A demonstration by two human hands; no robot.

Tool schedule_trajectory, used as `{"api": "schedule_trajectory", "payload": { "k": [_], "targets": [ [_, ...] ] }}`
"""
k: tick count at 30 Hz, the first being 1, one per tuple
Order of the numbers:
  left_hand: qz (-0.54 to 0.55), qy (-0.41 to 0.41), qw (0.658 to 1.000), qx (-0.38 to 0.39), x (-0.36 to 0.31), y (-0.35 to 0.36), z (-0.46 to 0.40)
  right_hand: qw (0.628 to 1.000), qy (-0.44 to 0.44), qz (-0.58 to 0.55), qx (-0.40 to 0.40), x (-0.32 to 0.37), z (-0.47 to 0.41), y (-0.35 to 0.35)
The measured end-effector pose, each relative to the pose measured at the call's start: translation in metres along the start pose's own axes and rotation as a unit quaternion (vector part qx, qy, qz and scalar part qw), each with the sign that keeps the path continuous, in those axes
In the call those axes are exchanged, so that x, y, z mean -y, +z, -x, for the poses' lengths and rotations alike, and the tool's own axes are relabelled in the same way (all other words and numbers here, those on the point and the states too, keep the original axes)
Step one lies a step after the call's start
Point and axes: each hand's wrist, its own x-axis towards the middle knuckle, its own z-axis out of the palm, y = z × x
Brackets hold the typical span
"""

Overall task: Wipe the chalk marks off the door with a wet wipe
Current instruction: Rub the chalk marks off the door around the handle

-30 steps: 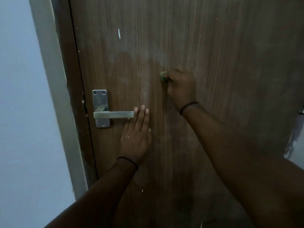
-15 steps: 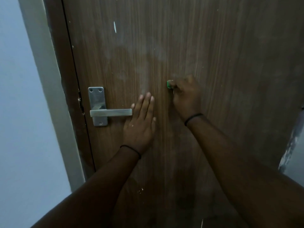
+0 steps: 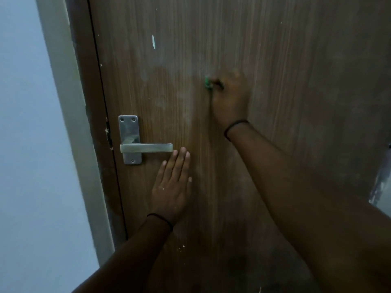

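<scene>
A: What does the right hand (image 3: 230, 100) do?
B: It is curled around a small green wipe (image 3: 208, 83) and holds it against the wooden door (image 3: 296, 81), above the left hand.
A: And the left hand (image 3: 171, 187)?
B: It lies flat on the door, fingers straight, just under the tip of the metal handle (image 3: 146, 148).
A: Any marks?
B: One white chalk mark (image 3: 153, 41) higher up, and a pale smeared area near the wipe.

A home, by the look of it: a wood-grain door (image 3: 275, 102) with a lever handle (image 3: 146, 148), set in a painted wall (image 3: 31, 144).
</scene>
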Motion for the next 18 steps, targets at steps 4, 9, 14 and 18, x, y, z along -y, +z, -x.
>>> {"api": "schedule_trajectory", "payload": {
  "k": [4,9,14,18],
  "targets": [
    [0.009,-0.014,1.000,0.008,0.007,-0.003,0.012,0.983,-0.130,-0.016,0.128,0.015,0.078,0.014],
    [0.016,-0.004,0.999,0.031,0.014,-0.006,0.026,0.974,-0.125,-0.028,0.189,-0.001,0.104,-0.007],
    [0.016,-0.015,1.000,0.019,0.014,-0.011,0.016,0.994,-0.088,-0.014,0.067,0.035,-0.016,0.028],
    [0.018,-0.024,0.999,0.021,0.019,-0.010,0.023,0.985,-0.140,-0.016,0.101,0.009,0.092,0.017]
  ]
}}
